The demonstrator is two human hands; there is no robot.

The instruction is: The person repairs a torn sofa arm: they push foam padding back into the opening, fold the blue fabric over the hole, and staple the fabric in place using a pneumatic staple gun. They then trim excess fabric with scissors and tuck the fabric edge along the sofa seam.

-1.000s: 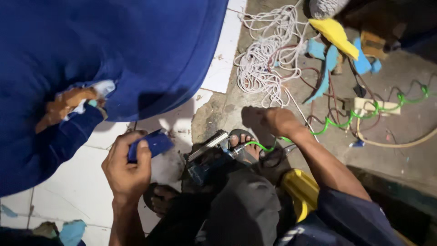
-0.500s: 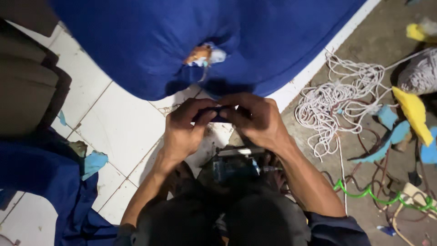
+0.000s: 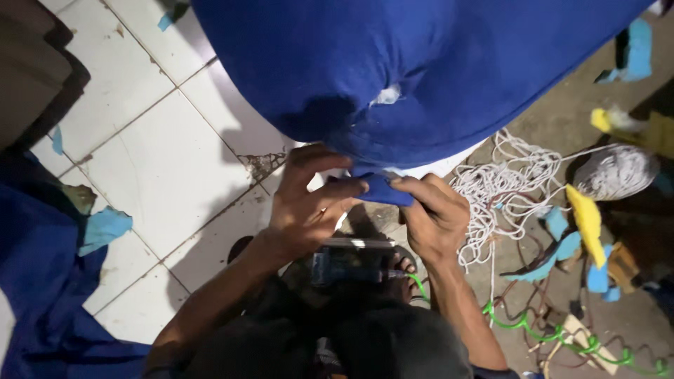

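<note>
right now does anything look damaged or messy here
Yes: the big blue cushion has a small tear showing white stuffing, just above both hands pinching its fabric. White cord and foam scraps lie tangled on the floor.

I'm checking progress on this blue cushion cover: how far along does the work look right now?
Done: the big blue stuffed cover already looks filled and rounded. In hand: the left hand and right hand pinch a blue fabric flap at its lower edge. Left: white stuffing shows through a small gap, and the tool with the green coiled hose lies unused below the hands.
</note>
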